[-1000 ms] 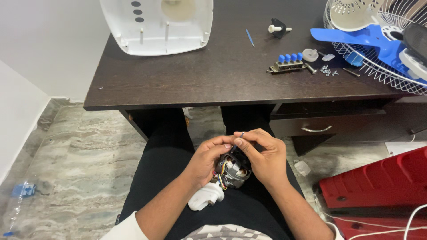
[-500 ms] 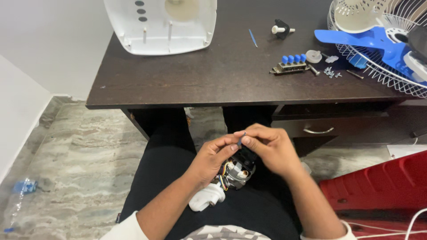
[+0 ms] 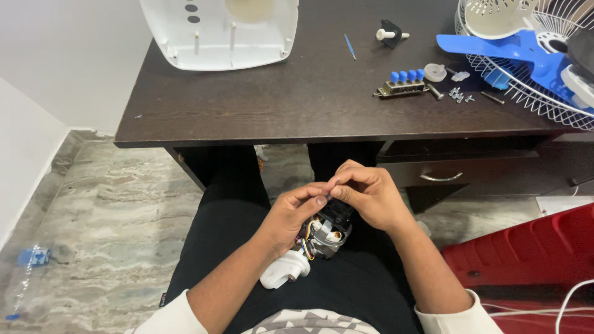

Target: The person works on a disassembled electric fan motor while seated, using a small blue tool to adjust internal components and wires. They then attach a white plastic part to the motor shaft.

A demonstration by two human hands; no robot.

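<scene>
A small fan motor assembly [image 3: 323,234], with copper windings, coloured wires and a white plastic neck [image 3: 283,271], rests on my lap over black trousers. My left hand [image 3: 291,218] cups the motor from the left, its fingertips pinched at the top. My right hand [image 3: 366,196] closes over the black part on top of the motor, its fingers meeting those of the left hand. Both hands hold the assembly just below the front edge of the dark wooden desk [image 3: 297,105].
On the desk lie a white fan base cover [image 3: 219,28], a blue switch block [image 3: 403,84], a black-and-white knob [image 3: 390,33], loose screws [image 3: 459,94], a wire fan guard [image 3: 532,68] and a blue blade [image 3: 501,44]. A red crate [image 3: 532,253] stands right, a plastic bottle [image 3: 25,272] lies left.
Both hands have shifted slightly on the motor, with the right hand's fingers now curled further over its top. The view has tilted a little.
</scene>
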